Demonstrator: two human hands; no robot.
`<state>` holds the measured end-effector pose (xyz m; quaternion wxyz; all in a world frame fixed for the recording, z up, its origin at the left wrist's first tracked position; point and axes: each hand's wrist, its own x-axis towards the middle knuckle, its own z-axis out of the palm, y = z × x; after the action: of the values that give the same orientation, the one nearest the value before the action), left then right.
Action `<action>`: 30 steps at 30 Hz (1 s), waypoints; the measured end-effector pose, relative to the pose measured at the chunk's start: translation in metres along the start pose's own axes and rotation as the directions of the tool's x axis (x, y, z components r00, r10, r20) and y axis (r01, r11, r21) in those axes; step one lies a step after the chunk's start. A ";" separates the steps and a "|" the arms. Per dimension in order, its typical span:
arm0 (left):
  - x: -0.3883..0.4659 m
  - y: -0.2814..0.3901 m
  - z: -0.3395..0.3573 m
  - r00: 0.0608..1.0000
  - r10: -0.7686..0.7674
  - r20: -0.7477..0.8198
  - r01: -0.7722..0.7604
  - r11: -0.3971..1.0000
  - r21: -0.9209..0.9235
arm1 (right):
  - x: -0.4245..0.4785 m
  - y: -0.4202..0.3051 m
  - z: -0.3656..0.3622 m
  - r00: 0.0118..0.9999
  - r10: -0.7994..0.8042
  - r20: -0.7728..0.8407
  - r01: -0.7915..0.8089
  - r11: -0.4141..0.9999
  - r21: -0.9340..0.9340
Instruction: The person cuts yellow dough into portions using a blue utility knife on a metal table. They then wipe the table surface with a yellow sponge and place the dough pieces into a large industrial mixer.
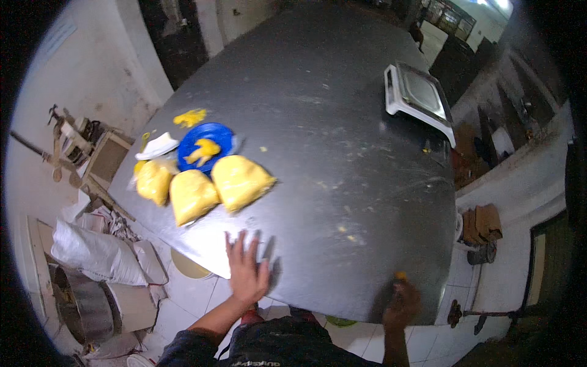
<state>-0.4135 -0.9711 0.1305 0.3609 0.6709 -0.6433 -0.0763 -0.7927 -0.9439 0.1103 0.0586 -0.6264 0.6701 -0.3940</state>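
Observation:
My left hand [247, 275] rests with its fingers apart on the near edge of a metal-topped table [312, 192]. Beyond its fingertips lie three clear plastic bags of a yellow, powdery or doughy food: a left bag [155, 182], a middle bag [194, 196] and a right bag [240, 182]. Behind them sits a round blue plastic dish [185, 144] with yellow lumps [204, 151] on it. My right hand [403, 303], dim and blurred, is curled at the table's near right corner. A small yellow-orange piece [401, 275] shows at its fingertips.
A white weighing scale [419, 96] stands at the far right edge. Yellow scraps [190, 118] and a white scraper-like piece [158, 146] lie by the dish. White sacks [98, 254] and a pale bucket [190, 265] are on the left; stacked brown blocks [481, 224] are on the right.

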 end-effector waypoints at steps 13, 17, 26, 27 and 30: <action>-0.179 -0.170 -0.198 0.958 -0.230 -0.171 0.255 0.957 0.140 | 0.211 -0.278 0.263 0.769 0.376 0.518 -0.618 0.229 0.752; -0.342 -0.203 -0.251 0.663 -0.538 -0.521 0.719 0.651 0.244 | 0.153 -0.374 0.281 0.873 -0.094 0.478 -0.446 0.245 0.861; -0.639 -0.059 -0.122 -0.166 -0.974 -0.152 0.979 -0.144 -0.147 | -0.120 -0.494 0.249 0.308 -0.805 0.506 -0.332 0.408 0.851; -0.664 -0.032 -0.101 -0.286 -0.958 -0.034 0.936 -0.272 -0.225 | -0.161 -0.498 0.252 0.158 -0.837 0.524 -0.354 0.448 0.821; -0.715 0.034 -0.060 -0.525 -0.839 0.141 0.773 -0.540 -0.334 | -0.267 -0.499 0.238 -0.186 -0.855 0.484 -0.282 0.518 0.808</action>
<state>-0.5217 -0.2887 -0.0649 0.2729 0.8261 0.3340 -0.3626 -0.2054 -0.7682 0.1369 0.6441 -0.7630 -0.0447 -0.0325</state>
